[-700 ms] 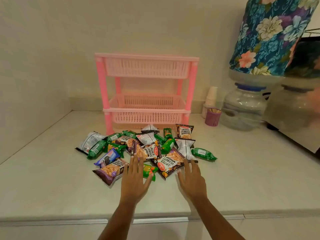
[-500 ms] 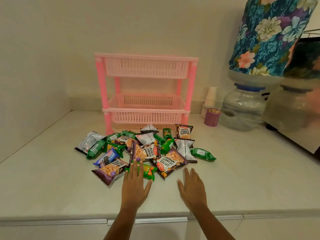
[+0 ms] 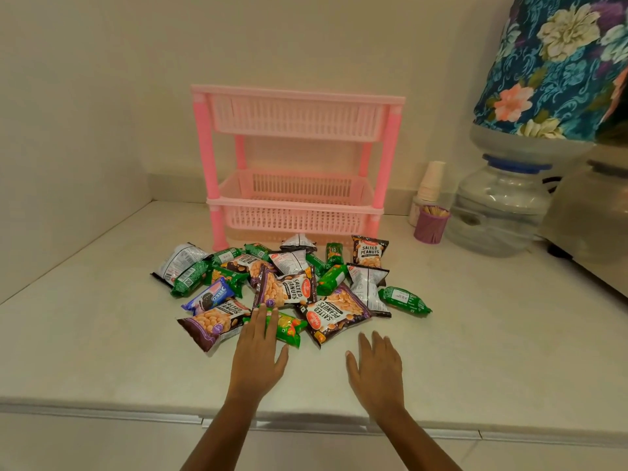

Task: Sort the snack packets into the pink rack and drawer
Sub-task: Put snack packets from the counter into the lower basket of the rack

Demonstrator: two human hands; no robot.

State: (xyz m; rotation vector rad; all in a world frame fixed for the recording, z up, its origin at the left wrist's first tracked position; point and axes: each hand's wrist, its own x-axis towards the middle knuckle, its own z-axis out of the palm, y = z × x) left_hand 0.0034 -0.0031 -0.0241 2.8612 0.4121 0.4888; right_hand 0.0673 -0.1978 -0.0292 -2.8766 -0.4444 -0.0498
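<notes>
Your left hand (image 3: 259, 355) is lying flat, grip released, fingertips touching a green packet (image 3: 287, 329); your right hand (image 3: 377, 367) is spreading open, holding nothing. Snack packets (image 3: 289, 290) are lying heaped on the counter (image 3: 492, 334), the pink rack (image 3: 295, 164) standing behind.

Snack packets (image 3: 289, 290) lie heaped on the desk (image 3: 475, 334): salted-peanut bags, green packs, silver ones and one Oreo pack (image 3: 209, 296). Just behind them stands the pink rack (image 3: 295, 113), upright, with two slotted baskets.
</notes>
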